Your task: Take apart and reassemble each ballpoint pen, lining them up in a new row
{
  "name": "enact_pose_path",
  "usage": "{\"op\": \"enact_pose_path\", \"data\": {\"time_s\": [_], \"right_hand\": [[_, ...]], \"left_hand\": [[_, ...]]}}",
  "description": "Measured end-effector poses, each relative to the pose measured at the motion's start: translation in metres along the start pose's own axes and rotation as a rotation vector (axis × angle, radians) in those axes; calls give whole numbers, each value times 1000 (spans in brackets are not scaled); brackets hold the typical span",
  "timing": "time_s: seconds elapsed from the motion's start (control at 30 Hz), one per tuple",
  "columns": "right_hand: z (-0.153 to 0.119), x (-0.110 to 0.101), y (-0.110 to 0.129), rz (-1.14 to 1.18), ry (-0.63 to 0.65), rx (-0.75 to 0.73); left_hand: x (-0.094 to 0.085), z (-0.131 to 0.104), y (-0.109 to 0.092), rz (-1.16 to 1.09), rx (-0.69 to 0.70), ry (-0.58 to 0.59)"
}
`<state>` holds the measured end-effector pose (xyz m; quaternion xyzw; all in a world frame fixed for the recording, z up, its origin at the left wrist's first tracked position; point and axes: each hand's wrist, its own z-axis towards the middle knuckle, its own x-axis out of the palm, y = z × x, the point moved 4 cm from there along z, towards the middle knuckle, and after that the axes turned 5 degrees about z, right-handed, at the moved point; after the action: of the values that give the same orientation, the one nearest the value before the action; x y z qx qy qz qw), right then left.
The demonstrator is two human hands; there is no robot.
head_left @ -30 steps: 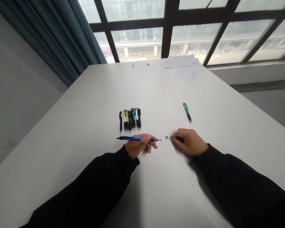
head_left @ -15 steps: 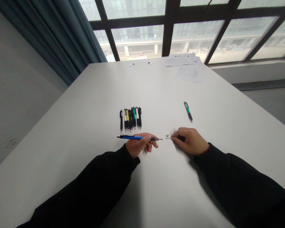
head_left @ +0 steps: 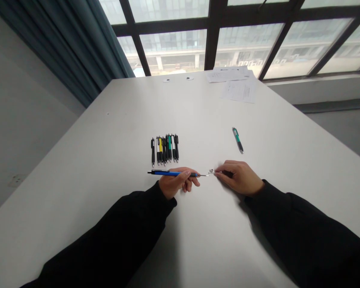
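Note:
My left hand (head_left: 180, 182) is closed around a blue pen (head_left: 168, 173), which lies nearly level with its clip end to the left. From the pen's dark grip a thin refill (head_left: 204, 175) sticks out to the right, with no tip cone over it. My right hand (head_left: 240, 176) pinches a thin pale piece (head_left: 213, 173) between thumb and forefinger, its left end close to the refill's point. Its exact kind is too small to make out. Just beyond these fingertips a small silvery part (head_left: 211, 170) rests on the table.
Several pens (head_left: 165, 149) in black, white, yellow and green lie side by side beyond my left hand. A single green pen (head_left: 238, 140) lies beyond my right hand. Papers (head_left: 237, 86) are at the far edge of the white table (head_left: 123, 120), near the window.
My right fingertips have shifted slightly left and away from me, along with the thin pale piece, nearer the small silvery part. My left hand and the blue pen stay nearly still.

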<state>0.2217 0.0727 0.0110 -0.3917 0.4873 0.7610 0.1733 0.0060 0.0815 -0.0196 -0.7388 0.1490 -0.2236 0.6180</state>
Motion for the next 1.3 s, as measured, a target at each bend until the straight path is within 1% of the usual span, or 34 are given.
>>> {"op": "enact_pose_path", "data": {"time_s": [0.3,0.6,1.13,1.23,1.3], "right_hand": [[0,1,-1,-7,-6,6],[0,2,-3,-3,-18,8],[0,2,-2,-13,-10,5],[-1,1,-2,6,-31,-2],[-1,-1,1,23,-71,-17]], "left_hand": [[1,0,-1,8,-12,-32],[1,0,-1,12,-8,-6],[0,0,-1,18,4,-2],[0,0,-1,11,13,6],[-1,0,-1,15,9,0]]}}
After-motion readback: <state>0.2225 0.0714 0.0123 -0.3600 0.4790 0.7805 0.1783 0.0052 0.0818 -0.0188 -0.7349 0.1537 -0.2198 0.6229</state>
